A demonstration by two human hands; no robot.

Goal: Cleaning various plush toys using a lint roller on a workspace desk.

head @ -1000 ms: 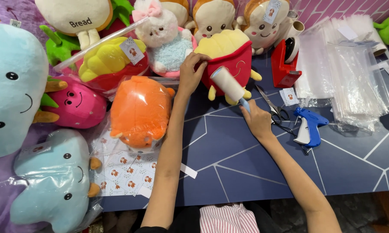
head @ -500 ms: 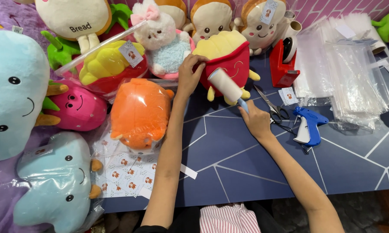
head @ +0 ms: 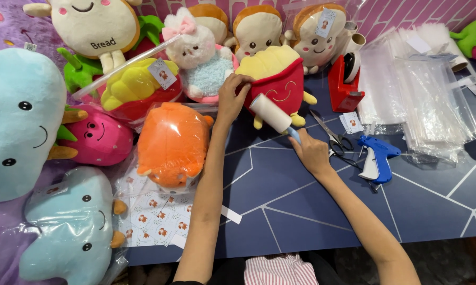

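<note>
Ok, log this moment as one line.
left hand: steadies red fries plush | right hand: holds lint roller on plush | surface: blue table

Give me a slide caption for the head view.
Left hand steadies a red fries plush; right hand rolls a lint roller over it.

Dark blue bench [head: 312, 211] with thin white geometric lines across its top. Purple plush cloth [head: 5, 243] covers the left end. Pink brick-patterned wall [head: 407, 13] behind. Even, bright lighting.

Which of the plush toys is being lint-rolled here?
The red-and-yellow fries plush: the left hand grips its side and the right hand presses the lint roller against it.
</note>
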